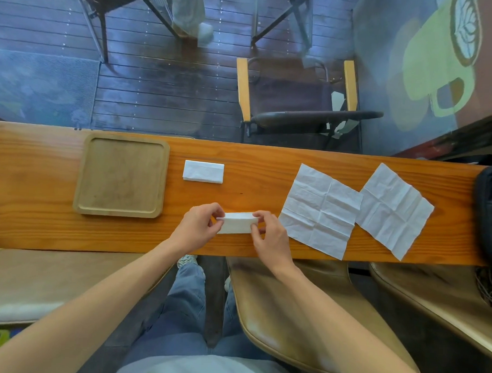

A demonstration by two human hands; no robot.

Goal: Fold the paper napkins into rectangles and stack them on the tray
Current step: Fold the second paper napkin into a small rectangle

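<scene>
Four napkins lie on the wooden table (268, 164). One folded napkin (237, 222) sits near the front edge, pinched at its left end by the left hand (199, 226) and at its right end by the right hand (271, 236), fingers clamped on the paper. A second folded napkin (203, 171) lies behind it, beside the one wooden tray (80, 179). Two open napkins, one (321, 210) overlapping the other (394, 211), lie flat to the right.

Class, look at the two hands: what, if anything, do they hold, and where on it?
Both hold one folded napkin: the left hand pinches its left end, the right hand its right end.
</scene>
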